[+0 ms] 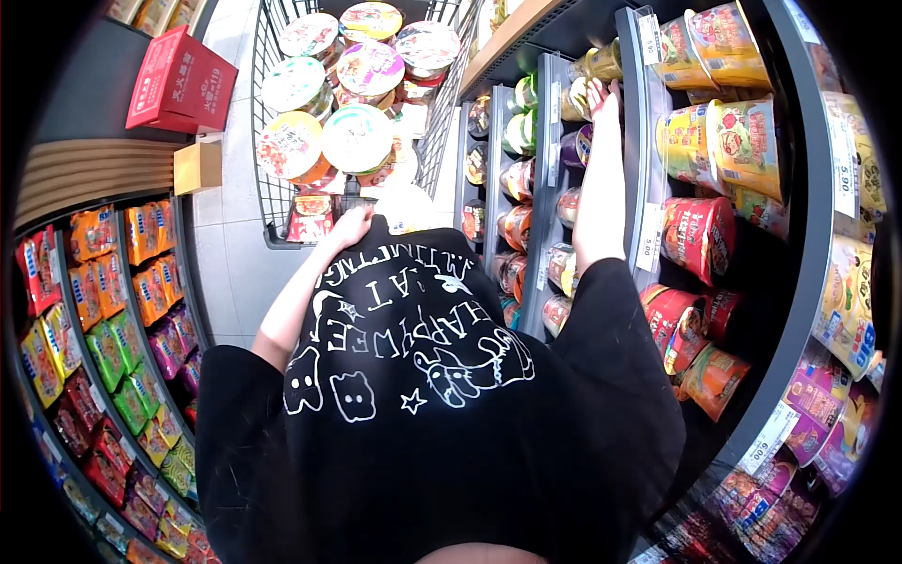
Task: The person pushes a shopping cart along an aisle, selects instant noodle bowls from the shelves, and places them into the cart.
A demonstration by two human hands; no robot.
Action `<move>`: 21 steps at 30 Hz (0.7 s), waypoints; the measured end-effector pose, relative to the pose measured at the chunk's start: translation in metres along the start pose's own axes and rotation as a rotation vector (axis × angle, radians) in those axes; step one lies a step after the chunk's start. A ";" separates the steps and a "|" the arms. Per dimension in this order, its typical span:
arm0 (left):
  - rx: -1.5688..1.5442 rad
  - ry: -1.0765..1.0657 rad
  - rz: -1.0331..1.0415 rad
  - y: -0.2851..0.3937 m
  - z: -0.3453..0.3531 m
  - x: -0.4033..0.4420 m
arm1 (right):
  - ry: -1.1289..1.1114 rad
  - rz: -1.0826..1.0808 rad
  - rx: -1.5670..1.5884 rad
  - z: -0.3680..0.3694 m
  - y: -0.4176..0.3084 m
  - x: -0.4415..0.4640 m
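My left hand (352, 227) is closed around a black handle-like piece (351, 195) at the near end of the shopping cart (270, 202). Instant noodle cups with round lids fill the cart, a green-rimmed cup (357, 138) and a purple-lidded cup (370, 69) among them. On the right, my right hand (604, 101) reaches to a shelf with its fingers stretched out. Its fingertips are at a pale yellowish noodle cup (577, 100); whether they touch it is hard to tell. A purple cup (583, 146) sits on the same shelf, nearer to me.
Grey shelves (645, 141) on the right hold more cups, including yellow cups (742, 141) and a red cup (697, 235). At left stands a rack of packet noodles (113, 348). A red box (183, 83) and a small cardboard box (197, 169) are beside the tiled floor (225, 258).
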State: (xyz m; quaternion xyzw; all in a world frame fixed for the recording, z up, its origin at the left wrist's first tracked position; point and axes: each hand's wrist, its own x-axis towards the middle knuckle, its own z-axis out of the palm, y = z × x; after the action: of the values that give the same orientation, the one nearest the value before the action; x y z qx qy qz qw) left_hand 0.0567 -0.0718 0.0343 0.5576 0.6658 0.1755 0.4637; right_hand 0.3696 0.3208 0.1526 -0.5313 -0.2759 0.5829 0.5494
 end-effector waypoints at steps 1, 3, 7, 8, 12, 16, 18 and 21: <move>-0.012 0.010 -0.023 0.002 0.000 -0.001 | 0.000 0.008 -0.007 0.002 -0.003 0.007; 0.006 -0.012 -0.043 0.005 -0.003 -0.002 | 0.007 0.020 -0.022 0.006 -0.009 0.021; 0.082 -0.043 -0.074 -0.004 0.000 -0.002 | 0.013 0.038 -0.052 0.012 -0.013 0.046; 0.077 -0.040 -0.091 0.006 -0.005 -0.006 | 0.013 0.040 -0.059 0.014 -0.013 0.051; 0.088 0.084 -0.109 0.001 0.003 -0.013 | 0.010 0.044 -0.088 0.018 -0.012 0.069; 0.089 0.112 -0.186 -0.003 0.005 -0.018 | -0.004 0.026 -0.114 0.027 -0.009 0.079; 0.064 0.109 -0.204 0.001 0.002 -0.020 | -0.002 0.009 -0.127 0.031 -0.008 0.080; -0.014 0.174 -0.160 -0.010 0.013 -0.016 | 0.005 -0.061 -0.132 0.035 -0.008 0.074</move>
State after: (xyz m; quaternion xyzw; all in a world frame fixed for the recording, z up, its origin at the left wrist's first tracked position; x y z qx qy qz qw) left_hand 0.0605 -0.0929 0.0274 0.4823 0.7446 0.1901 0.4205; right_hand 0.3528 0.4013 0.1458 -0.5591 -0.3283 0.5450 0.5316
